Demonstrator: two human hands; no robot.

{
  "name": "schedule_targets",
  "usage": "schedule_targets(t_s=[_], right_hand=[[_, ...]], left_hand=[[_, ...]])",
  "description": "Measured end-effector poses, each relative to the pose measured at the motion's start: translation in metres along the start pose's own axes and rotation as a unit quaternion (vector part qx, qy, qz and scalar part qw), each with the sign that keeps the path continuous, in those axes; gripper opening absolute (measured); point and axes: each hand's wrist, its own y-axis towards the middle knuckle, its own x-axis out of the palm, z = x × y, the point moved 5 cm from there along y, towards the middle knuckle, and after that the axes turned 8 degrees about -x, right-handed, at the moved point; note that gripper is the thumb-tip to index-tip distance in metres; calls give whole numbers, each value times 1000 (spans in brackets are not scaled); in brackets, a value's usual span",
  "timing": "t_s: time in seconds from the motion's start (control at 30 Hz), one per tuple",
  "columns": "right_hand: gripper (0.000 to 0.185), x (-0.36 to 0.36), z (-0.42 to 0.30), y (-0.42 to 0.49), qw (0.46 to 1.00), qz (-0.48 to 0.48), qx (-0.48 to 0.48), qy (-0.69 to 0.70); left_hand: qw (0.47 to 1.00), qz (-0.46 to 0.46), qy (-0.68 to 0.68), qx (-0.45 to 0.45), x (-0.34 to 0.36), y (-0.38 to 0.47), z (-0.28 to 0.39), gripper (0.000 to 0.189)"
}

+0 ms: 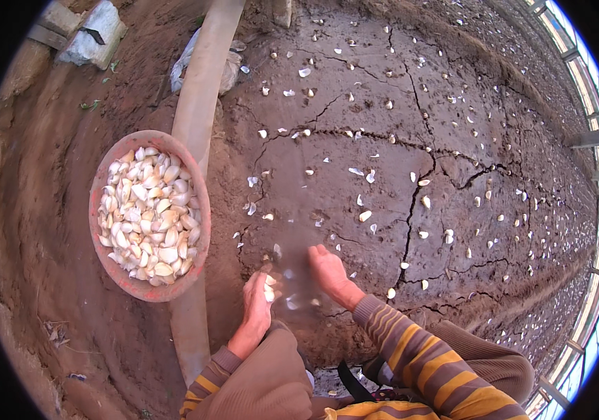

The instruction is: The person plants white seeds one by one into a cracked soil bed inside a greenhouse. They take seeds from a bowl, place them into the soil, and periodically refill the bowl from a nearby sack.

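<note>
Several garlic cloves (269, 289) lie in my left hand (257, 303), which is curled around them low over the soil at the centre bottom. To its right, my right hand (329, 270) is at the soil surface with its fingers bent together; whether a clove is between the fingertips is hidden. A worn reddish bowl (203, 210) full of garlic cloves (149, 210) stands to the left of my left hand. Many single cloves stand or lie spaced over the cracked, damp soil bed (352, 157), among bits of white papery skin.
A long pale beam (194, 115) runs along the bed's left edge, partly behind the bowl. A whitish block (94, 37) and a plastic bag (228, 73) lie at the upper left. My knees are close below my hands. A framed wall curves along the far right.
</note>
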Motion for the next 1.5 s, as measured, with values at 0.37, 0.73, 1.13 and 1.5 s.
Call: schedule_targets(t_s=[0.37, 0.73, 1.13, 1.5], right_hand=[[25, -99, 91, 2, 978, 149, 92, -112], [29, -108, 120, 6, 984, 159, 52, 67], [19, -102, 121, 4, 986, 99, 84, 107], [16, -133, 131, 91, 950, 246, 115, 154]], left_hand=[[1000, 10, 1, -14, -3, -8, -8, 30], [1000, -18, 10, -12, 8, -11, -6, 32], [999, -17, 21, -23, 18, -8, -1, 31], [998, -41, 31, -25, 25, -1, 0, 35]])
